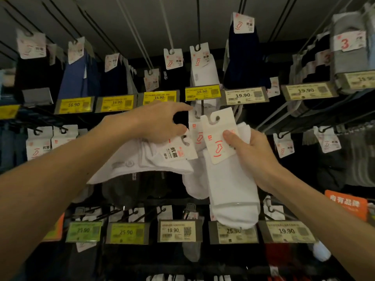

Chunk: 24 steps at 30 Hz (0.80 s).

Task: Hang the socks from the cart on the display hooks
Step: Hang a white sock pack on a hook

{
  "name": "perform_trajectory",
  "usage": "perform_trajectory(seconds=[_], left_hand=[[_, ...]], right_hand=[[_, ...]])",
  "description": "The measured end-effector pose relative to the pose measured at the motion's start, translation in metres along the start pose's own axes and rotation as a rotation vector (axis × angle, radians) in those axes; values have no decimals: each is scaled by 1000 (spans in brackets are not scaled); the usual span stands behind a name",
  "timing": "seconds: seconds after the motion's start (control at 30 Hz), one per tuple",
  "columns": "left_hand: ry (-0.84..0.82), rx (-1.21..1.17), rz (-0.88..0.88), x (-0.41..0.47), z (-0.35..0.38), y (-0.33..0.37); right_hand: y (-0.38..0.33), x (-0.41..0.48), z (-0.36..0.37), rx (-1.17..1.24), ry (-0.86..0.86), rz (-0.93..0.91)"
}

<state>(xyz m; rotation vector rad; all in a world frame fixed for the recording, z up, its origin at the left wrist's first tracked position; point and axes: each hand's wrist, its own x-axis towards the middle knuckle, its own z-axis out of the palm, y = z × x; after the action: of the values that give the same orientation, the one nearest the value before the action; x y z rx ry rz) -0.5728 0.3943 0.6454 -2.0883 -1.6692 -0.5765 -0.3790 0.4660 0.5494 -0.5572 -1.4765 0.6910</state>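
Socks point(231, 185) below upper price tags point(202, 92), above lower price tags point(172, 230)

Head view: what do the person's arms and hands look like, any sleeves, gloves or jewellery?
The left hand and right hand are bare: no gloves, rings or watch visible. The left forearm and right forearm are uncovered to the frame edge, with no sleeve in view.

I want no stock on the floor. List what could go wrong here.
The left hand grips a spare white pair while one finger stretches to the hook; that pair may slip.
The card slot of the second pair in the right hand is tilted and not hooked; it may miss.
16.90 and 19.90 tags adjoin: wrong hook possible.
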Motion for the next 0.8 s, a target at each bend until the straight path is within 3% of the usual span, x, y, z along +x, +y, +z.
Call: perform_trajectory(seconds=[0.13,0.27,0.6,0.8], left_hand=[[-56,195,0,20,-7,12],[6,298,26,29,-16,9],[69,331,3,39,-28,-6],[75,303,-8,42,-26,-8]], right_hand=[[1,10,13,12,-36,-23],[-3,20,20,23,-35,-39],[-17,44,33,-16,15,-17],[-14,54,35,-22,42,112]])
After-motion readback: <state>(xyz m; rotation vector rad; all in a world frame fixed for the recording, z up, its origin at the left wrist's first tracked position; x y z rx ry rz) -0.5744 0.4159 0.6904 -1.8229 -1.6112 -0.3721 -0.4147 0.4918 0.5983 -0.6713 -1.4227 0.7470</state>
